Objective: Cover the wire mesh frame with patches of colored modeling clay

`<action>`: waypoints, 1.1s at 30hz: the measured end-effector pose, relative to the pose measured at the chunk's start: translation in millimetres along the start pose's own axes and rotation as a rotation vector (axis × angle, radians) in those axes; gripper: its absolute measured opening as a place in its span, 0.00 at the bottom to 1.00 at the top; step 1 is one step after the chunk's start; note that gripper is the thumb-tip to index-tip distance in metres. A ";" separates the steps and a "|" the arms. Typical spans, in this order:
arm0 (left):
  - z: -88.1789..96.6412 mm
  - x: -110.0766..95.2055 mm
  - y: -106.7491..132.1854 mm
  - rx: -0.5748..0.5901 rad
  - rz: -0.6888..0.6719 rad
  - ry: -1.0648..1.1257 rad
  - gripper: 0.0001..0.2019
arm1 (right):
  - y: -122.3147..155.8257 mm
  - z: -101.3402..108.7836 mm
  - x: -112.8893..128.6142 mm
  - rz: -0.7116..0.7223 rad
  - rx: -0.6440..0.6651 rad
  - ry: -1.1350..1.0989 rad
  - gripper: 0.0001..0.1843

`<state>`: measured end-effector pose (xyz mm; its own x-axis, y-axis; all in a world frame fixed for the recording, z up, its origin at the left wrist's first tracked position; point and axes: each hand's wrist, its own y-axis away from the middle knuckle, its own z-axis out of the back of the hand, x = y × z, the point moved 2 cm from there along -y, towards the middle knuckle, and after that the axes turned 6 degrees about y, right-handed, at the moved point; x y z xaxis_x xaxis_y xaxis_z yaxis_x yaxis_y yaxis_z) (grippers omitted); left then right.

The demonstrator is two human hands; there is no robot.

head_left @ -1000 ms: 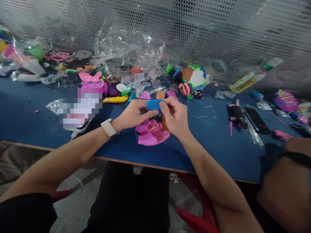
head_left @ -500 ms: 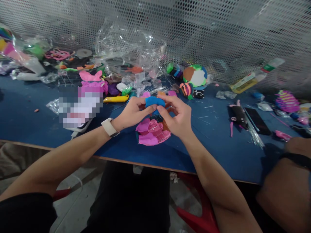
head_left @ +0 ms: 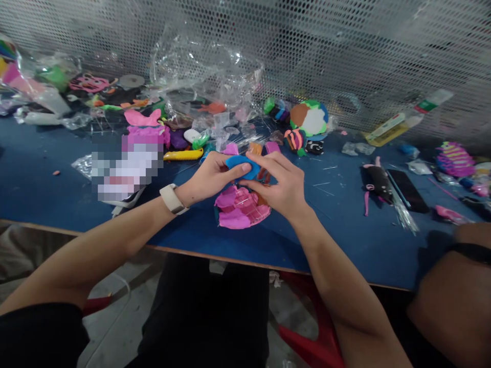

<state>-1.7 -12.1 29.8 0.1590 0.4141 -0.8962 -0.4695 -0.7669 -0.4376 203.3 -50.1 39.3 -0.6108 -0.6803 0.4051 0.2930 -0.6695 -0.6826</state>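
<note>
Left hand [head_left: 210, 176], thumb [head_left: 241, 169] atop blue piece [head_left: 253, 172]

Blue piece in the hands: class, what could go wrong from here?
The blue piece, pinched in the left hand with the right hand at its edge, might lose its shape. If it slips, it could drop onto the pink patchwork piece. The left hand could knock the yellow tool nearby.

**Objects around a yellow cutter [head_left: 184, 155] on a blue tabletop [head_left: 337, 225]**

Left of the cutter was a partly pixelated device [head_left: 130, 176]. Beyond the cutter, clear plastic [head_left: 207, 66] lay before a perforated panel [head_left: 330, 46]. To the cutter's right were a multicoloured disc [head_left: 312, 120] and, farther off, a tilted bottle [head_left: 395, 128] containing yellow liquid, a black figure [head_left: 379, 183] and a dark flat slab [head_left: 409, 191].
</note>
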 end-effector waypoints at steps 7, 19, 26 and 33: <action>1.7 2.1 0.8 -0.031 -0.012 -0.020 0.31 | -2.2 2.2 6.1 -0.076 0.004 -0.081 0.22; 2.0 -2.9 2.1 -0.046 -0.082 -0.175 0.33 | -8.2 4.5 12.1 -0.108 -0.043 -0.177 0.13; 0.6 -0.2 1.0 -0.075 -0.136 -0.249 0.35 | -7.2 3.3 13.8 -0.094 -0.053 -0.210 0.11; 4.6 -2.0 2.1 -0.150 -0.159 -0.226 0.26 | -7.9 3.7 12.3 -0.156 -0.075 -0.138 0.18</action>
<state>-7.0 -12.3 31.0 0.0153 0.6198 -0.7846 -0.3184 -0.7408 -0.5914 196.2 -54.3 52.0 -0.5362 -0.6085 0.5850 0.1443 -0.7489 -0.6467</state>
